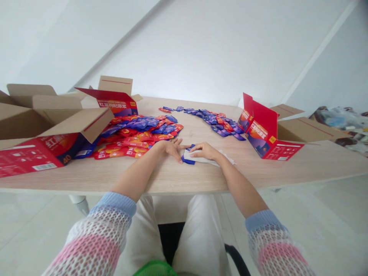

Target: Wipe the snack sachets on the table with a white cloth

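A blue packet lies flat on the table in front of me. Folded white cloth or tissue covers its middle, stretching off to the right. My right hand grips this white piece from above, fingers bent, and presses it onto the packet. At the packet's left edge, my left hand rests with its fingers spread, holding nothing. Just left of that hand is a heap of red and blue packets. Farther back on the right, more blue, purple and red packets lie in a curved band.
Open red cartons stand on the table: a near left carton, one behind it, and a right carton with flaps spread. Plastic-wrapped goods sit beyond the table's right end. A white wall rises behind.
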Tool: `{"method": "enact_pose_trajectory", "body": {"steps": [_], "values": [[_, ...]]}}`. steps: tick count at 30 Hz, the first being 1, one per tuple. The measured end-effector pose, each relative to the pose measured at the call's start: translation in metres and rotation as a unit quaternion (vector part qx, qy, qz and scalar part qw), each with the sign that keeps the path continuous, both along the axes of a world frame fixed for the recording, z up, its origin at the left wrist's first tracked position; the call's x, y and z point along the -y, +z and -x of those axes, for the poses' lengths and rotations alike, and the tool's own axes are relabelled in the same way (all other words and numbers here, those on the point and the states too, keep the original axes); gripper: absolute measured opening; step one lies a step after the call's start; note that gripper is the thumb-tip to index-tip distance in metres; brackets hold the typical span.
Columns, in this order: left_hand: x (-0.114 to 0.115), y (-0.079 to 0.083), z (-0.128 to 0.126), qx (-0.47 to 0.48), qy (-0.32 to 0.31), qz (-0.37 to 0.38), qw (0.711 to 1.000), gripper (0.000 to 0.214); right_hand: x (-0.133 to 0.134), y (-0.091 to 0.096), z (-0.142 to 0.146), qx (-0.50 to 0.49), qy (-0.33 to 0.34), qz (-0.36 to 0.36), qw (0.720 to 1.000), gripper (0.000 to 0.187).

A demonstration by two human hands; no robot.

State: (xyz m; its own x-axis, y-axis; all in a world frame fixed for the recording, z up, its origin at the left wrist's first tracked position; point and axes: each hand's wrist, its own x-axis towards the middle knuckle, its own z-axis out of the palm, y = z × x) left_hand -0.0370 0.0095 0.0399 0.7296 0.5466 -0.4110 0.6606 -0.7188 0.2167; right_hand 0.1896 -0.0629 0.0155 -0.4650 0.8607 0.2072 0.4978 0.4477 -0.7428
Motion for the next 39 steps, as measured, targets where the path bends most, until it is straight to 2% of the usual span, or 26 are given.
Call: {"method": "enact_pose_trajectory", "body": {"steps": [2, 4, 7, 11, 15, 18, 22, 27, 30, 32, 35, 39], "values": [[-0.002, 0.0, 0.0, 0.003, -0.004, 0.007, 1.0, 0.128, -0.003, -0.004, -0.001, 0.012, 0.014, 0.019, 1.0, 0.042], [-0.003, 0.0, 0.0, 0.003, -0.004, 0.015, 1.0, 0.129, -0.008, -0.008, -0.004, 0.02, -0.002, 0.022, 1.0, 0.043], [-0.002, 0.003, 0.0, 0.007, -0.003, 0.02, 1.0, 0.13, -0.014, -0.012, -0.012, 0.054, -0.078, 0.005, 0.996, 0.041], [0.0, 0.005, 0.0, 0.004, -0.007, 0.019, 1.0, 0.13, -0.019, -0.016, -0.025, 0.107, -0.196, -0.022, 0.975, 0.041], [0.0, 0.005, -0.001, -0.006, -0.013, 0.017, 1.0, 0.129, -0.022, -0.021, -0.032, 0.099, -0.254, -0.01, 0.962, 0.041], [-0.001, 0.004, -0.001, -0.009, -0.013, 0.012, 1.0, 0.128, -0.021, -0.018, -0.03, 0.036, -0.225, -0.003, 0.974, 0.04], [0.0, 0.004, -0.001, -0.017, -0.008, 0.006, 1.0, 0.126, -0.008, -0.004, -0.012, -0.037, -0.114, -0.008, 0.993, 0.042], [0.001, 0.005, -0.001, -0.017, -0.006, 0.008, 1.0, 0.126, 0.005, 0.006, 0.009, -0.011, 0.047, 0.024, 0.999, 0.044], [0.002, 0.006, -0.001, -0.004, -0.004, 0.013, 1.0, 0.127, 0.003, 0.003, 0.013, 0.027, 0.058, 0.017, 0.998, 0.045], [0.001, 0.006, -0.001, -0.004, -0.005, 0.018, 1.0, 0.126, -0.001, 0.001, 0.014, 0.062, 0.02, 0.001, 0.998, 0.044], [-0.001, 0.005, -0.002, -0.012, -0.004, 0.017, 1.0, 0.125, -0.008, -0.002, 0.011, 0.115, -0.078, -0.02, 0.99, 0.042], [-0.004, 0.001, -0.003, -0.024, -0.01, 0.008, 1.0, 0.125, -0.01, -0.003, 0.006, 0.185, -0.227, -0.021, 0.956, 0.04]]}}
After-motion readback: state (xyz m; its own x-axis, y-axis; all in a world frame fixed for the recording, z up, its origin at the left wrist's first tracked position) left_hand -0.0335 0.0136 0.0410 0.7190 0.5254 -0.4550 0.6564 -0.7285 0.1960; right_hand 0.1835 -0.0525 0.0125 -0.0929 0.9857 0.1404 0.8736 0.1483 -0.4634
